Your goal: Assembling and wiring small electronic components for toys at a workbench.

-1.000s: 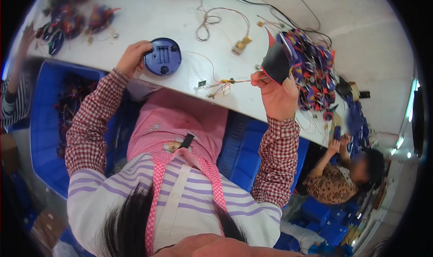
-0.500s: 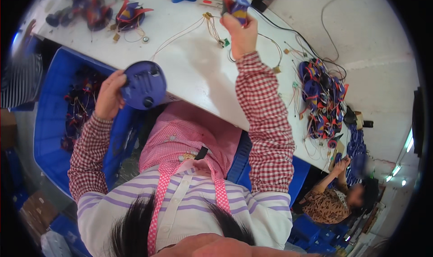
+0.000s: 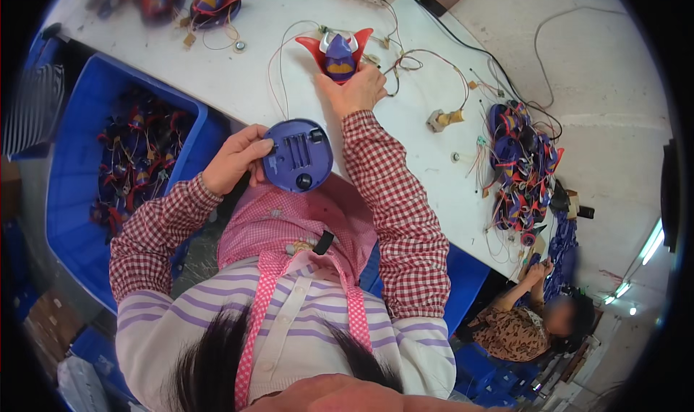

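Note:
My left hand (image 3: 240, 154) grips the left rim of a round purple plastic base (image 3: 289, 170) with slots and two dark round parts, held at the table's near edge. Thin wires run from the base up onto the white table (image 3: 412, 188). Farther forward, my right hand (image 3: 354, 92) is closed around a purple toy figure piece (image 3: 338, 56) with white horns, a yellow band and a red collar spread like wings. My fingers hide its lower part. Wires and a small connector lie just beyond it.
A blue bin (image 3: 69, 188) on the left holds many wired toy parts. More wired parts (image 3: 517, 159) are heaped on the right of the table. A small motor-like piece (image 3: 442, 120) lies between. Toy pieces (image 3: 217, 3) stand far left. Another person (image 3: 517, 329) works at lower right.
My right hand has come down and nearer with the figure piece, which now stands upright with its collar visible. My left hand has moved right with the base, and the view has shifted slightly.

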